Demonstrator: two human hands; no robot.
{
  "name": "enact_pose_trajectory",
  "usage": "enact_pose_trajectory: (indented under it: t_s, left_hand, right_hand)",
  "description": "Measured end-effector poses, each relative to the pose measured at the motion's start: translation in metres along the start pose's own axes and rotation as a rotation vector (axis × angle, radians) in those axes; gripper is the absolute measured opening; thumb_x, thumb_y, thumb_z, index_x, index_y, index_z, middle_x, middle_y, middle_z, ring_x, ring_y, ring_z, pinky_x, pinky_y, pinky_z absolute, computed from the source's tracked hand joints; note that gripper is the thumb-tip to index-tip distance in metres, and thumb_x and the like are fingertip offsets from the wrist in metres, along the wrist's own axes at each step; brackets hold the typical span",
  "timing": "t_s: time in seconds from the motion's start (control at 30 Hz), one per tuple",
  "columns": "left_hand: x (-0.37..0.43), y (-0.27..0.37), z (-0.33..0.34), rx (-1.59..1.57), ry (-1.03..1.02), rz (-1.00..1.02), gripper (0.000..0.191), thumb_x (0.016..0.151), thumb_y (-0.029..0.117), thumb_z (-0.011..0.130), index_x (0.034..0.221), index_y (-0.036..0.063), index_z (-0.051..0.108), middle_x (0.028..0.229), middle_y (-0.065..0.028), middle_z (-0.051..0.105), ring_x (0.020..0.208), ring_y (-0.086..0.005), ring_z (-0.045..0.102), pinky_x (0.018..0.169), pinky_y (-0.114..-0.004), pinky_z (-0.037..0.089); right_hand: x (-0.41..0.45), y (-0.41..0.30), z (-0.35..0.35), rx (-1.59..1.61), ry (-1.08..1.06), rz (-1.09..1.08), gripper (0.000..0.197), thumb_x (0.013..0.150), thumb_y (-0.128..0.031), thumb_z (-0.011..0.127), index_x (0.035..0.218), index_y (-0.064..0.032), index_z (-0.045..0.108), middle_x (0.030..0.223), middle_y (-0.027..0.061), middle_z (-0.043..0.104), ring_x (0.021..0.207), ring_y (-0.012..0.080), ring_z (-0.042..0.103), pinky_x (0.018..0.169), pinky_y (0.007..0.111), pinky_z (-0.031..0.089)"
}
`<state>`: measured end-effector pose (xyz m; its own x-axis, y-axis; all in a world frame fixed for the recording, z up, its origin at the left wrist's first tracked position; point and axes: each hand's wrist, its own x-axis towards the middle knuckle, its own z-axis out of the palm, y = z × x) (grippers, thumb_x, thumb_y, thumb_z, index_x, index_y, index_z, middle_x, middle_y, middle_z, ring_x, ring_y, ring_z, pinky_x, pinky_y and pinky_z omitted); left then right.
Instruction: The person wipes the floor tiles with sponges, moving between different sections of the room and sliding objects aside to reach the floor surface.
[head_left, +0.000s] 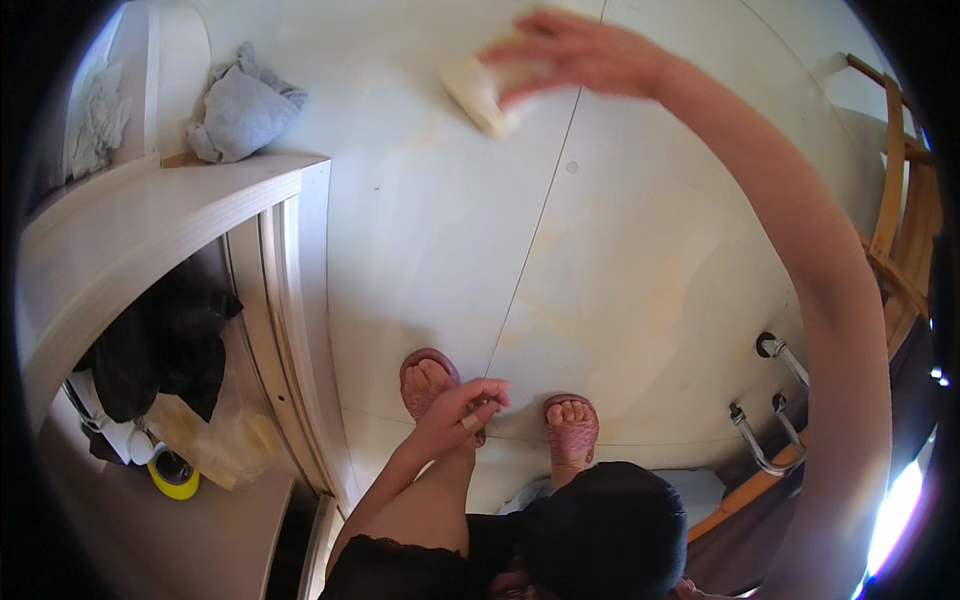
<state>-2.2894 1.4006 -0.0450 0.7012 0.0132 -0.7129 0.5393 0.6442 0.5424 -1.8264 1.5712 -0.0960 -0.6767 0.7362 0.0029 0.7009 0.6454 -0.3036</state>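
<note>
Over a pale smooth panel surface (435, 225), my right hand (570, 60) reaches far out at the top, fingers spread and blurred. Its fingers lie against or just beside a cream-coloured block or folded cloth (480, 94); the blur hides the grip. My left hand (465, 412) hangs low in the middle, above my left leg and sandalled foot. Its fingers curl loosely, with a gap between thumb and fingertips and nothing seen between them. A tan band, like a plaster, wraps one finger.
A grey cloth (244, 112) lies on a white ledge (187, 195) at left. Below are a black bag (165, 345) and a yellow tape roll (174, 472). Bent metal tube legs (765, 442) and a wooden frame (889, 165) stand at right. A black rounded thing (607, 525) fills the bottom middle.
</note>
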Motion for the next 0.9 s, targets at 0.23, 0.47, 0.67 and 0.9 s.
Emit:
enact_pose_trajectory:
  t_s: [0.23,0.47,0.67,0.9]
  left_hand:
    - [0.037,0.028,0.001,0.522,-0.291,0.206,0.025,0.1,0.014,0.056,0.123,0.0074,0.062,0.106,-0.0091,0.068,0.099,-0.0246,0.065,0.087,-0.038,0.051]
    - [0.045,0.029,0.019,0.761,-0.54,0.025,0.026,0.097,0.013,0.053,0.12,0.009,0.063,0.102,-0.0096,0.067,0.097,-0.0292,0.064,0.086,-0.039,0.05]
    - [0.047,0.048,0.017,0.871,-0.311,0.18,0.028,0.094,0.007,0.054,0.121,0.0069,0.062,0.101,-0.0068,0.067,0.099,-0.0261,0.062,0.088,-0.038,0.049]
    - [0.022,0.059,0.046,0.834,-0.136,0.115,0.025,0.098,0.007,0.053,0.121,0.0061,0.063,0.101,-0.007,0.068,0.096,-0.0186,0.064,0.087,-0.033,0.05]
  right_hand:
    - [-0.002,-0.15,0.065,0.302,0.282,0.248,0.057,0.083,-0.007,0.062,0.138,-0.0232,0.061,0.14,0.0071,0.057,0.13,0.0297,0.053,0.115,0.045,0.037]
    - [0.027,-0.131,0.076,0.23,0.316,0.146,0.063,0.077,-0.006,0.066,0.134,-0.0304,0.061,0.146,-0.0002,0.049,0.124,0.0316,0.05,0.106,0.038,0.045]
    - [0.097,-0.181,0.094,0.119,0.436,0.169,0.047,0.082,-0.002,0.057,0.122,-0.0251,0.067,0.126,0.0042,0.058,0.124,0.033,0.05,0.107,0.042,0.044]
    - [0.005,-0.167,0.049,0.115,0.812,1.174,0.051,0.078,-0.001,0.062,0.119,-0.0292,0.07,0.138,-0.0003,0.056,0.115,0.0355,0.052,0.098,0.046,0.048]
